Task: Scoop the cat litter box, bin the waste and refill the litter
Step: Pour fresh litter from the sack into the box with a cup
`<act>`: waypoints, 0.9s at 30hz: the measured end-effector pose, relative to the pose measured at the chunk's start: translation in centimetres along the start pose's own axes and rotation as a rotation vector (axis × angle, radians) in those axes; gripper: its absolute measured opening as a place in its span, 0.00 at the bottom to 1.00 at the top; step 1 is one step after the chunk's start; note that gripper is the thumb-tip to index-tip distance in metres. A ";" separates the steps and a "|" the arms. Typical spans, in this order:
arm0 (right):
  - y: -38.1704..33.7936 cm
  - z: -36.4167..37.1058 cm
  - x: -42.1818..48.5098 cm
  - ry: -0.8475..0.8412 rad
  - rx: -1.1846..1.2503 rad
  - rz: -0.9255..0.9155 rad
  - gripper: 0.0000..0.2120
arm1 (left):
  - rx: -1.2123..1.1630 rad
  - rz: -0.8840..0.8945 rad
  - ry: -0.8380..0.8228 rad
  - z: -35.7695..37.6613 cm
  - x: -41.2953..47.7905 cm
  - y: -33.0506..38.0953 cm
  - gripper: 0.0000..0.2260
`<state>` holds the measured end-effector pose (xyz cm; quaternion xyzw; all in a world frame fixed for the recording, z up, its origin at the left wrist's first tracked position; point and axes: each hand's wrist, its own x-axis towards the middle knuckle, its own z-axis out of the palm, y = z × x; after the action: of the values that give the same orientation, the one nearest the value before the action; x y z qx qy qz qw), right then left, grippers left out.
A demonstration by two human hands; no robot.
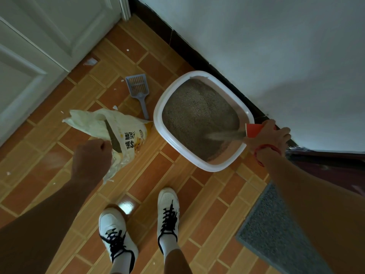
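The left hand (91,155) is clenched on the edge of the open litter bag (110,131). Beyond it the right hand (269,133) grips a tipped red cup (253,130) — litter streams into the white litter box (203,121) by the wall — and the grey scoop (138,89) lies on the tiles beside it.

Bare forearms; red cord bracelet (265,153) on right wrist. White sneakers (167,214), black laces, white socks.
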<state>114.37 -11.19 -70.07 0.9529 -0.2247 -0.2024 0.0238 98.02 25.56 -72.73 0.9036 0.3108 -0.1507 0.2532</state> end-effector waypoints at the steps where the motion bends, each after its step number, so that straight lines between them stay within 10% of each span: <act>1: 0.2 0.4 0.4 0.013 -0.010 -0.015 0.36 | 0.010 0.010 0.014 0.1 0.1 -0.2 0.18; 27: -10.1 1.8 -7.4 0.002 0.245 -0.163 0.36 | -0.029 0.021 0.078 -3.2 -0.9 -4.7 0.21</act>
<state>111.81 1.19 -70.35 0.9639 -0.1696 -0.1739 -0.1089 94.72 30.07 -71.36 0.9082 0.3133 -0.1081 0.2557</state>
